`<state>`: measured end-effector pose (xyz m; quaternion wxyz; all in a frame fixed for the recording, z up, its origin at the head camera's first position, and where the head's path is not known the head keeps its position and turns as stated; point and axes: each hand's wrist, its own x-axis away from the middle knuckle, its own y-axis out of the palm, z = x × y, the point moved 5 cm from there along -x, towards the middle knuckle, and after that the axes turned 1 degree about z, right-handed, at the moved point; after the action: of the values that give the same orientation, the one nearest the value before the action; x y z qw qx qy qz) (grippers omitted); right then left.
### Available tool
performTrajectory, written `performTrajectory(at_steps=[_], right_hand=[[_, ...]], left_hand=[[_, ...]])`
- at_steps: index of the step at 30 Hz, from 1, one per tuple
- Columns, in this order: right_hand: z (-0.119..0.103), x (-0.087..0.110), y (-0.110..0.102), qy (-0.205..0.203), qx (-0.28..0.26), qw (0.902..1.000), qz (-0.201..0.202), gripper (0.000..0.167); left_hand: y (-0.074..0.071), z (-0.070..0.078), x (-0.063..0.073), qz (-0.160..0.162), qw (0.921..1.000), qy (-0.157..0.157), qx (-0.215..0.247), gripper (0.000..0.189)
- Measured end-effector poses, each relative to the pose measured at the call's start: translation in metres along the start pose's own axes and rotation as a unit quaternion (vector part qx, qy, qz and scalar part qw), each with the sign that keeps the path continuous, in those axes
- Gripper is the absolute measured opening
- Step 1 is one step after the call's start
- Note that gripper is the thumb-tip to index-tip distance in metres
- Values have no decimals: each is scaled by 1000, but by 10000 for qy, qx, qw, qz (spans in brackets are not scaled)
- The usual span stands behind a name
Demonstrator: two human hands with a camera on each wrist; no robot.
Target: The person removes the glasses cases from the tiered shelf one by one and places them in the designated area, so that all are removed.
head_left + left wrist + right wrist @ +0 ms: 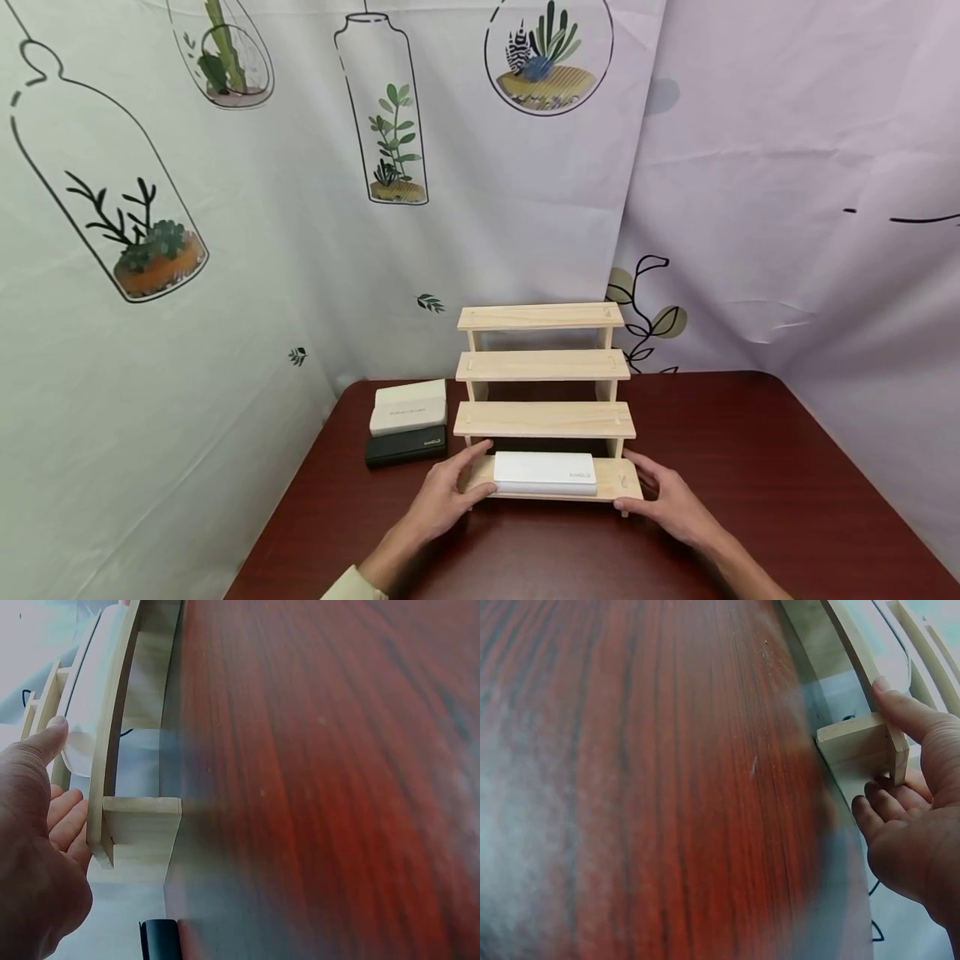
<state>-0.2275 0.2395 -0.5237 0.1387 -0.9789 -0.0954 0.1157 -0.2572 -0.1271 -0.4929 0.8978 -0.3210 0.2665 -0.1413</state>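
A pale wooden tiered display stand (546, 419) with several steps stands on the table. On its lowest step lies a long white glasses case (545, 472) with small lettering. My left hand (442, 493) holds the left end of that step, its thumb (57, 729) right at the case's near end and its other fingers curled at the board's end. At the opposite end my right hand (671, 498) grips the same step, thumb (885, 686) on the front edge and fingers (885, 799) curled around the end.
Left of the stand, a black case (407, 447) lies in front of pale cases (408, 408) on the dark red wooden table (720, 433). A printed fabric backdrop (300, 208) hangs close behind and on both sides.
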Motion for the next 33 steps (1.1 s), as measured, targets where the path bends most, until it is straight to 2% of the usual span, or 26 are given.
performTrajectory(at_steps=[5,12,33], right_hand=[[-2,1,1,44,-63,10000,20,88],[-2,1,2,45,-39,10000,34,87],[-3,0,1,89,-22,10000,28,87]], left_hand=[[5,1,-4,-121,9999,46,30,70],[10,5,-7,-38,9995,289,-155,70],[14,4,-8,-195,9994,246,-148,71]])
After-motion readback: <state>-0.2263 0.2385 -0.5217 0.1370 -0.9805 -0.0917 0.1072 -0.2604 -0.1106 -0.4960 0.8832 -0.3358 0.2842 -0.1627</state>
